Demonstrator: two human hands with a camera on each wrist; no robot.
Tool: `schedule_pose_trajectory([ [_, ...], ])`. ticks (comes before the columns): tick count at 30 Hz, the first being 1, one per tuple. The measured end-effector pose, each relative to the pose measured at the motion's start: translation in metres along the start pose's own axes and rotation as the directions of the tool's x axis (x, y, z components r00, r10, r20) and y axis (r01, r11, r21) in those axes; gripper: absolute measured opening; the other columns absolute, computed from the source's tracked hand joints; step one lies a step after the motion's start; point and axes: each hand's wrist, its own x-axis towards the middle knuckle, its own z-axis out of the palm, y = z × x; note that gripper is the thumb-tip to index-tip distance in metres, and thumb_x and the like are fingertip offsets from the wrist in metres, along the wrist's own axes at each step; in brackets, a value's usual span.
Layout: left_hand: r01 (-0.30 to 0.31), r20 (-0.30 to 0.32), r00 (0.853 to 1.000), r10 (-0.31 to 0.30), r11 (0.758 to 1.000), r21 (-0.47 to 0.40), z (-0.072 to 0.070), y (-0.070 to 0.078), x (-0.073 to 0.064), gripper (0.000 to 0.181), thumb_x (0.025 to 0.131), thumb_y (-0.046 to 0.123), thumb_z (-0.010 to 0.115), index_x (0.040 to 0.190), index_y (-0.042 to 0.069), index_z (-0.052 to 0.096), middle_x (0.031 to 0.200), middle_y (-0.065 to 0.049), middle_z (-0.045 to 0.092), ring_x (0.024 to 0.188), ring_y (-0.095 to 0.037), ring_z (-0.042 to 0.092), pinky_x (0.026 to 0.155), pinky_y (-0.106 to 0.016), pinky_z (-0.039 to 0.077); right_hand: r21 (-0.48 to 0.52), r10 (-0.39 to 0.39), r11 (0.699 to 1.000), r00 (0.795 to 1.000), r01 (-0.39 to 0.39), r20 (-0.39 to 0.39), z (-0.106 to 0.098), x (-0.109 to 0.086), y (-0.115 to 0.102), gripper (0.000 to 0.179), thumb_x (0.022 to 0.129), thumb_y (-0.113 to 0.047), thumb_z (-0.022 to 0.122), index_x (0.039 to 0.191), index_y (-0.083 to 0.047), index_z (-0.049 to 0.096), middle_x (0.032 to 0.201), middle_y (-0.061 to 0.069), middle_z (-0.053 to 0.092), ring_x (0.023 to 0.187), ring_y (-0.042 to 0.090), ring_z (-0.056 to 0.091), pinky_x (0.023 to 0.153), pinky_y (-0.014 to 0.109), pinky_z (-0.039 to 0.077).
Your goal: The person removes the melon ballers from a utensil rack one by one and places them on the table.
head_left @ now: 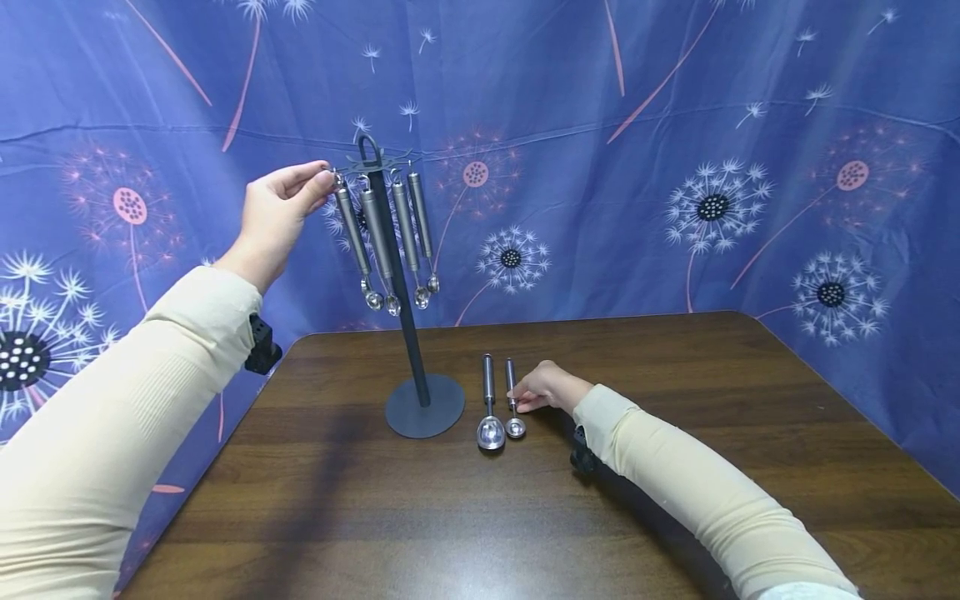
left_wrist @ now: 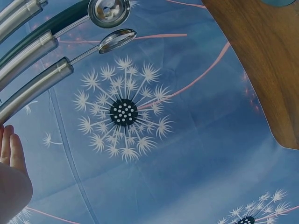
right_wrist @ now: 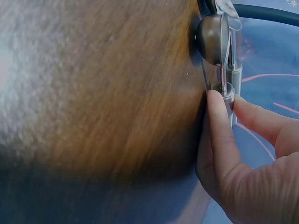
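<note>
A dark metal stand (head_left: 405,333) with a round base bears several hanging steel scoops (head_left: 405,225) with small round bowls. High on its left side, my left hand (head_left: 273,208) pinches the top end of the leftmost hanging scoop (head_left: 352,229), by the hook. In the left wrist view the left fingertips are cut off at the edge. Low over the table, my right hand (head_left: 551,387) holds a small melon baller (head_left: 515,427) between thumb and finger, at the lower handle. Beside it, a larger scoop (head_left: 491,433) lies bowl toward me.
The brown wooden table (head_left: 637,517) carries the stand and the two lying scoops. Behind it hangs a blue cloth (head_left: 585,208) with dandelion prints. The table's left edge runs beneath my left forearm.
</note>
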Motion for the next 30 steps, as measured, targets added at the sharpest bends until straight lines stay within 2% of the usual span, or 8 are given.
schedule_pose_trajectory([
  [6, 0.001, -0.007, 1.000, -0.001, 1.000, 0.009, 0.002, -0.001, -0.001, 0.050, 0.088, 0.016, 0.072, 0.129, -0.008, 0.056, 0.096, 0.007, 0.072, 0.092, -0.001, 0.067, 0.094, -0.019, 0.050, -0.017, 0.017, 1.000, 1.000, -0.017, 0.010, -0.002, -0.001, -0.002, 0.011, 0.083, 0.010, 0.068, 0.093, 0.012, 0.062, 0.064, 0.009, 0.061, 0.053, 0.013, 0.060, 0.061, 0.026, 0.059],
  [12, 0.011, -0.010, 1.000, -0.011, 1.000, -0.012, 0.002, -0.001, -0.001, 0.051, 0.087, 0.015, 0.072, 0.129, -0.009, 0.056, 0.097, 0.006, 0.073, 0.092, -0.002, 0.067, 0.096, -0.021, 0.050, -0.012, 0.027, 1.000, 0.999, -0.026, 0.030, -0.010, -0.003, -0.008, 0.013, 0.085, 0.008, 0.067, 0.088, 0.007, 0.054, 0.064, 0.009, 0.058, 0.053, 0.013, 0.059, 0.062, 0.027, 0.060],
  [17, 0.005, -0.014, 1.000, -0.006, 1.000, -0.027, 0.002, -0.001, -0.001, 0.050, 0.088, 0.014, 0.072, 0.129, -0.010, 0.055, 0.092, 0.008, 0.072, 0.091, -0.002, 0.067, 0.092, -0.017, 0.051, 0.000, 0.019, 1.000, 0.999, -0.019, 0.032, -0.015, -0.006, -0.016, 0.012, 0.088, 0.006, 0.063, 0.096, 0.010, 0.055, 0.068, 0.011, 0.059, 0.057, 0.014, 0.060, 0.065, 0.028, 0.060],
  [23, 0.006, -0.028, 1.000, -0.007, 0.999, -0.040, 0.004, 0.000, -0.002, 0.048, 0.087, 0.014, 0.072, 0.126, -0.009, 0.057, 0.091, 0.008, 0.071, 0.091, -0.003, 0.066, 0.096, -0.021, 0.050, 0.054, -0.013, 0.998, 0.999, 0.010, 0.043, -0.023, -0.010, -0.027, 0.011, 0.090, 0.006, 0.061, 0.098, 0.009, 0.054, 0.072, 0.012, 0.061, 0.058, 0.016, 0.063, 0.071, 0.030, 0.060],
  [26, 0.002, -0.039, 0.999, -0.004, 0.999, -0.042, 0.005, 0.000, -0.002, 0.047, 0.087, 0.014, 0.073, 0.125, -0.008, 0.058, 0.092, 0.006, 0.071, 0.091, -0.004, 0.066, 0.094, -0.019, 0.050, 0.090, -0.023, 0.996, 0.997, 0.017, 0.068, -0.028, -0.012, -0.035, 0.020, 0.090, 0.007, 0.058, 0.108, 0.015, 0.055, 0.072, 0.012, 0.062, 0.059, 0.016, 0.064, 0.074, 0.030, 0.060],
  [30, 0.000, -0.042, 0.999, -0.002, 0.999, -0.053, 0.006, 0.002, -0.002, 0.046, 0.087, 0.014, 0.073, 0.124, -0.008, 0.058, 0.092, 0.005, 0.070, 0.092, -0.005, 0.066, 0.092, -0.017, 0.051, 0.118, -0.046, 0.992, 0.995, 0.035, 0.092, -0.032, -0.017, -0.047, 0.033, 0.091, 0.007, 0.055, 0.121, 0.019, 0.050, 0.070, 0.011, 0.063, 0.061, 0.016, 0.065, 0.081, 0.033, 0.059],
])
